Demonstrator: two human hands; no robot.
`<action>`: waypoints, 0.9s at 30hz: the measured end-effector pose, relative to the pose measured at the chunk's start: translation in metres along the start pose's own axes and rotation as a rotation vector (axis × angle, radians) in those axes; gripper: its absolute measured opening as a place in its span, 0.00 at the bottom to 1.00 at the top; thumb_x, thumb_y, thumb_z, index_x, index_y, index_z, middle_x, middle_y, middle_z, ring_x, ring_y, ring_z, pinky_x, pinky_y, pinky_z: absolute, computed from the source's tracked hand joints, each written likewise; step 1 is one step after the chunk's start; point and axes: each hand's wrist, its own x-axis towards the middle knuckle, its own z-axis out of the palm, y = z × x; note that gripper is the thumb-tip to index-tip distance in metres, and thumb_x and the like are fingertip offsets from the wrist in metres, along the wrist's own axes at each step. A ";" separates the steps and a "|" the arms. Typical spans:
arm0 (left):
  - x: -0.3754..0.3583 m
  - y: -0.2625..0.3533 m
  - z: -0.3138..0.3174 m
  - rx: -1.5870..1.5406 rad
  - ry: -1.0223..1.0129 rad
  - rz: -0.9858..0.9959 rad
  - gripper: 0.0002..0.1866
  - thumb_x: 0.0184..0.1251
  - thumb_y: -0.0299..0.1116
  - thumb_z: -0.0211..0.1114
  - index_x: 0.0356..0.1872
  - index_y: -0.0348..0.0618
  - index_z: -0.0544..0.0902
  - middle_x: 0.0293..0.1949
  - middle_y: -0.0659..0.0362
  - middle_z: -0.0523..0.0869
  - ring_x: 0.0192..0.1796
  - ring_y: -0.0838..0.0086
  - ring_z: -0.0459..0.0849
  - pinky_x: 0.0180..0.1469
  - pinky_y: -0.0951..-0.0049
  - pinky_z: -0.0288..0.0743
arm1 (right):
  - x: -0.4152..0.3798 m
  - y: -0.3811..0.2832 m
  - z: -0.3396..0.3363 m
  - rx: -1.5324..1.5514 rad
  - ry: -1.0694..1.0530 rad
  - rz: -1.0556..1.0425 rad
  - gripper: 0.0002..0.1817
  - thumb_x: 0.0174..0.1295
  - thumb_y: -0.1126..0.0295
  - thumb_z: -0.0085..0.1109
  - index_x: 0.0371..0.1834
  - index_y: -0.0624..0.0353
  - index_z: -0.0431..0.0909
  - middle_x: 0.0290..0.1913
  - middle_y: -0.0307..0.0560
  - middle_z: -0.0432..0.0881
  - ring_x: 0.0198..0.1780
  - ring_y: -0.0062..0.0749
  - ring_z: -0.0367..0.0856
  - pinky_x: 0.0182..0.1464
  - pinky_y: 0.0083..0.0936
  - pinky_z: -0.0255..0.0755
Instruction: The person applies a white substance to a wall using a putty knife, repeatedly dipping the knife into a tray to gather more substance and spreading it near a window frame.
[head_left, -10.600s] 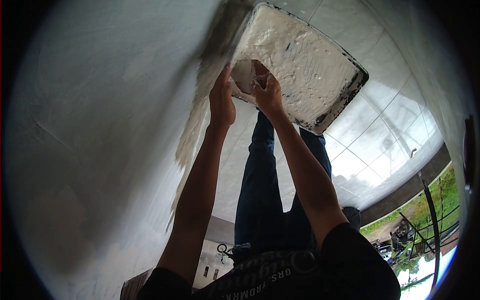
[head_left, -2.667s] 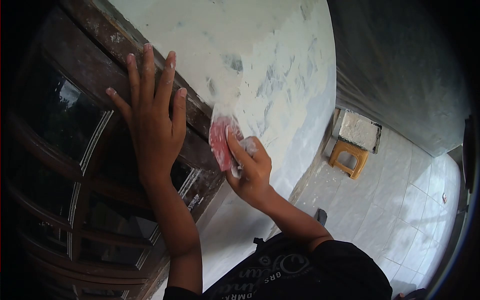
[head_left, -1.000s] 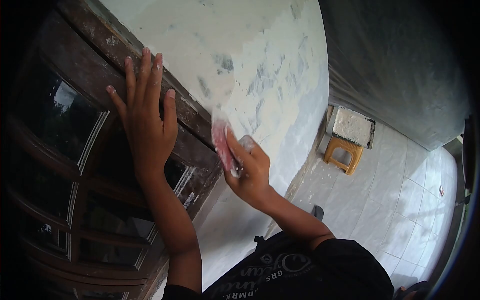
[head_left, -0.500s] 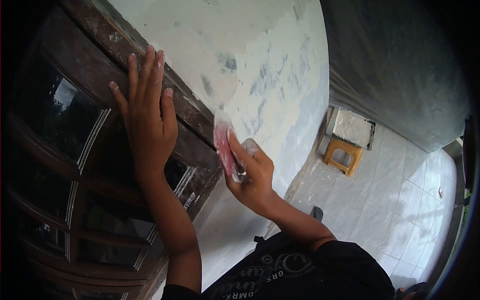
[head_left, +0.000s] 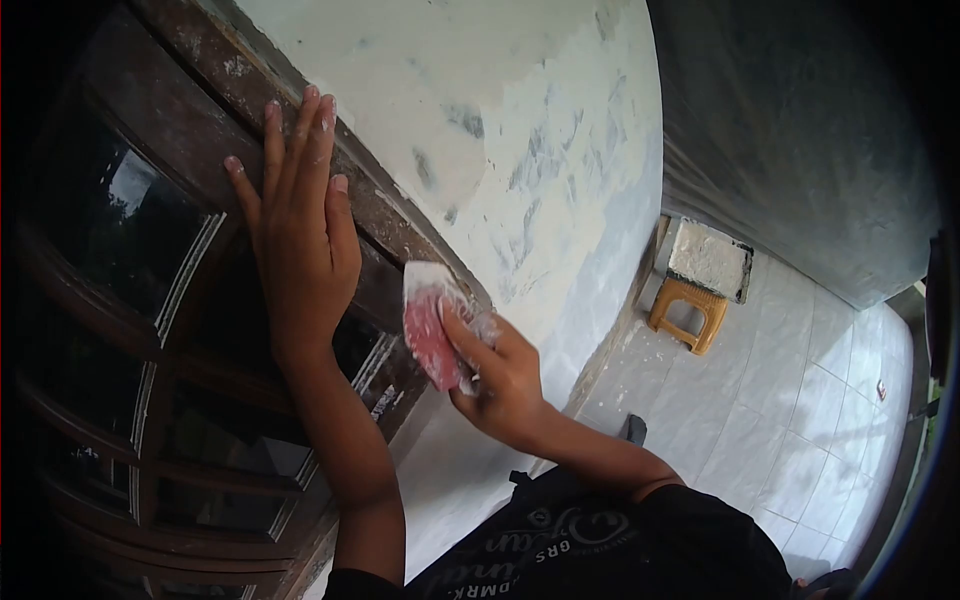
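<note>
My left hand [head_left: 305,230] lies spread against the brown wooden frame [head_left: 215,100] of a glass-paned door or window, its fingertips dusted white. In my right hand [head_left: 500,375] is a red scraper [head_left: 430,335] smeared with white paste, its flat face turned toward me. The scraper is over the edge of the wooden frame, beside the wall; whether it touches the wood I cannot tell. The wall [head_left: 540,150] has patchy white filler with grey marks.
A tray of white paste [head_left: 708,258] sits at a yellow-brown plastic stool [head_left: 688,315] on the tiled floor [head_left: 770,400]. A grey sheet-like surface [head_left: 800,130] rises behind them. Part of a dark shoe [head_left: 636,429] shows near my right arm.
My right hand has moved slightly left and down with the scraper, from the wall edge to over the wooden frame. The scraper has turned to show more of its face. My left hand stays on the frame.
</note>
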 end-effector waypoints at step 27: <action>0.002 0.002 0.002 0.007 0.009 -0.022 0.27 0.77 0.30 0.46 0.75 0.51 0.66 0.76 0.61 0.68 0.81 0.60 0.56 0.78 0.34 0.32 | 0.081 0.061 0.023 -0.256 0.235 0.099 0.38 0.43 0.85 0.64 0.66 0.62 0.75 0.36 0.57 0.78 0.34 0.49 0.79 0.37 0.35 0.74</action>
